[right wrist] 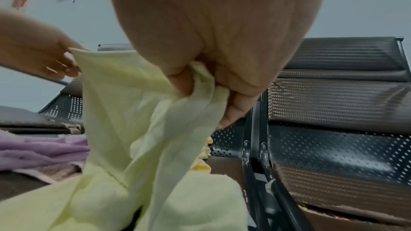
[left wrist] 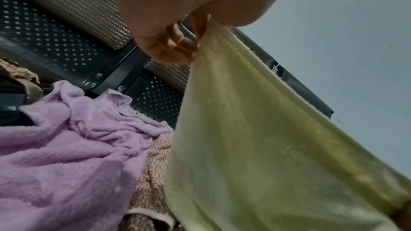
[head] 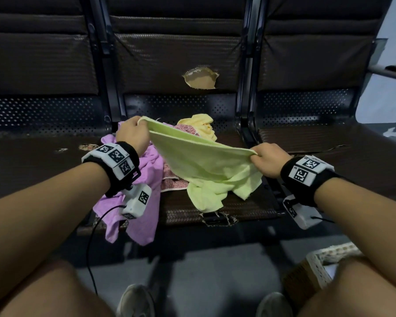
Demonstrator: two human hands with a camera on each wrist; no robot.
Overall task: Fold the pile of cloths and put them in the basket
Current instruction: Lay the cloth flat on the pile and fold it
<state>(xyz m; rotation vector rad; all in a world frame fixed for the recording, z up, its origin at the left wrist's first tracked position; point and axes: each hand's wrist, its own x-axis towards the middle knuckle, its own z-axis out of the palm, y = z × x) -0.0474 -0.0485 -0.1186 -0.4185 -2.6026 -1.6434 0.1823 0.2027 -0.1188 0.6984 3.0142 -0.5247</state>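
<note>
Green terry, pale as lime, is stretched between the two hands: the green cloth (head: 201, 161) hangs by one long edge, probably so that its corners can be matched before the first fold. The left hand (head: 132, 133) pinches the far corner, fingers (left wrist: 177, 41) curled in on the hem; the right hand (head: 269, 160) grips the near corner, which is bunched inside its closed fingers (right wrist: 235, 108). Holding it taut above the seat lets the slack hang free, though its lower part still trails on the dark woven seat (head: 249, 209) that serves as the work surface.

Beneath and behind lies the unfolded pile: a purple cloth (head: 146, 179) spilling over the seat's front edge, a pink patterned cloth (head: 174, 181) under the green one, and a yellow cloth (head: 204, 124) crumpled by the backrest. The basket (head: 318, 264) stands on the floor at lower right, partly hidden by a knee, so whether it holds anything I cannot tell.

Only the head view shows the basket and the whole spread. The left wrist view shows the doubled hem at the pinch and the pink cloth's pale border; the right wrist view shows how much fabric is gathered in that grip, and the other hand at the far end.
</note>
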